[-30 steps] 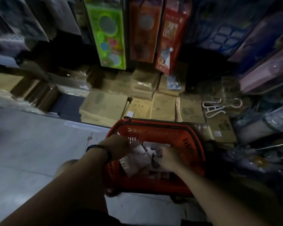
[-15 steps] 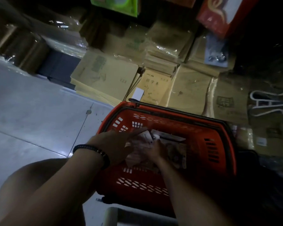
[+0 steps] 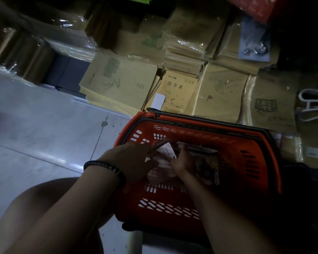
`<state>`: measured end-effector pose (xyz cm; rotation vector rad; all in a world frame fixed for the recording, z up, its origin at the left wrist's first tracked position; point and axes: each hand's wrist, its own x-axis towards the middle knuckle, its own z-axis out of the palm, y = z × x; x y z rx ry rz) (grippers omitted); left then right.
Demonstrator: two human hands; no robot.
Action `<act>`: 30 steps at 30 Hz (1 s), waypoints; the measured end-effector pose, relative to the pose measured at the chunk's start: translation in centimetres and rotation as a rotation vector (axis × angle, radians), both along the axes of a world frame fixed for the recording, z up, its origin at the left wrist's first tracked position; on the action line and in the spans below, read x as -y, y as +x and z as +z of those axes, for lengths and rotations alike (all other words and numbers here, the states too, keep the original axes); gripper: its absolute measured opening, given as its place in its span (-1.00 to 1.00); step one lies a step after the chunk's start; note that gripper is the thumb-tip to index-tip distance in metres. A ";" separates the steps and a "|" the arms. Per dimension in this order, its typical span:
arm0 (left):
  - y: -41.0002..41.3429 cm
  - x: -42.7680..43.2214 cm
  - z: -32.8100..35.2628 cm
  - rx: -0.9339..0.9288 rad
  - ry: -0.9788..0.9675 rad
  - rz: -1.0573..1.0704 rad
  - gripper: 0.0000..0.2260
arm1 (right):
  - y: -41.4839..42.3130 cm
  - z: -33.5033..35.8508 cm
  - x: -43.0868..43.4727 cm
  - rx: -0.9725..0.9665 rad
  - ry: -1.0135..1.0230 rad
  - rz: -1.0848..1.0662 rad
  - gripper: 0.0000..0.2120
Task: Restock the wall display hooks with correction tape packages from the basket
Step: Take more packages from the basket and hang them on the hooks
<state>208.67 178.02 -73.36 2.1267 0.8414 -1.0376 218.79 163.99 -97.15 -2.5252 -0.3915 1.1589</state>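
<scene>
Head view: both your hands are down in the red basket [image 3: 233, 143], on the pale correction tape packages [image 3: 164, 153] piled inside. Your left hand [image 3: 134, 160] lies flat-fingered across them. Your right hand [image 3: 182, 162] digs in beside it, grip too dark to tell. Shrink-wrapped brown notebooks [image 3: 121, 85] crowd right behind the basket, with tile floor [image 3: 44, 129] off to your left.

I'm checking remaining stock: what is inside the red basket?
Pale correction tape packages lie in the basket, a darker printed pack beside them. The left hand and right hand cover part of the pile, so the count and the basket floor under it are hidden.
</scene>
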 end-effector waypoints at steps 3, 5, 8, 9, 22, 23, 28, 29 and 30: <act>-0.4 -0.2 -0.3 0.029 -0.020 -0.011 -0.64 | -0.3 1.3 -0.2 0.024 0.096 0.129 -0.36; -0.5 -0.4 -0.3 0.046 -0.028 -0.007 -0.64 | -0.7 2.2 -0.2 0.038 0.170 0.229 -0.32; -0.4 -0.5 -0.6 0.069 -0.028 -0.016 -0.65 | -1.1 2.8 -0.6 0.042 0.221 0.444 -0.19; -0.3 -0.5 -0.7 0.075 -0.031 -0.010 -0.65 | -1.1 2.9 -1.1 0.033 0.226 0.493 -0.18; -1.0 -1.2 -0.8 0.073 -0.041 0.060 -0.56 | -2.0 1.5 -1.1 0.095 0.073 0.322 -0.69; -1.0 -1.2 -0.7 0.067 -0.049 0.061 -0.55 | -2.2 2.2 -0.4 0.111 0.102 0.326 -0.74; -1.2 -1.4 -0.4 0.028 -0.034 0.054 -0.59 | -2.4 5.8 3.1 0.109 0.178 0.300 -0.69; -1.3 -1.2 -0.2 0.018 -0.025 0.046 -0.60 | -2.2 6.5 4.0 0.126 0.201 0.224 -0.69; -1.4 -1.1 -0.2 0.010 -0.015 0.040 -0.60 | -2.1 7.4 4.6 0.163 0.230 0.149 -0.69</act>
